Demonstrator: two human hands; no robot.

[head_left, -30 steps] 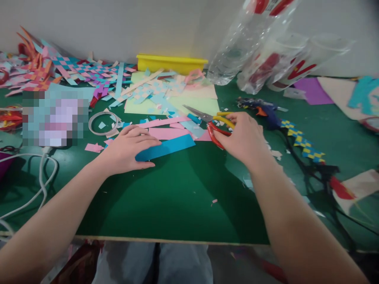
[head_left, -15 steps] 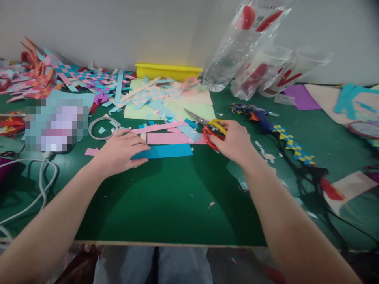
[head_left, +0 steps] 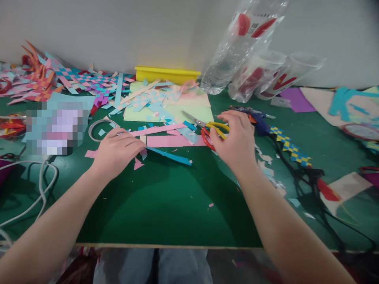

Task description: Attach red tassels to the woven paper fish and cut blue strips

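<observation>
My left hand (head_left: 117, 152) pinches one end of a blue paper strip (head_left: 173, 156), which is tilted up on edge above the green table (head_left: 166, 201). Over the red and yellow handles of a pair of scissors (head_left: 209, 129) hovers my right hand (head_left: 237, 140), fingers curled and touching the handles; the blades point up and left. A wide pink strip (head_left: 174, 141) and a thin pink strip (head_left: 156, 129) lie just behind the blue one.
Woven paper mats (head_left: 89, 77) and scraps crowd the back left. A yellow tray (head_left: 167, 74) sits at the wall. Clear plastic bottles (head_left: 248, 51) lean at back right. A glue gun (head_left: 257, 116) with its black cable lies to the right, white cables (head_left: 35, 189) to the left.
My left hand lifted the blue strip from flat on the table to tilted on edge. My right hand shifted slightly over the scissors' handles.
</observation>
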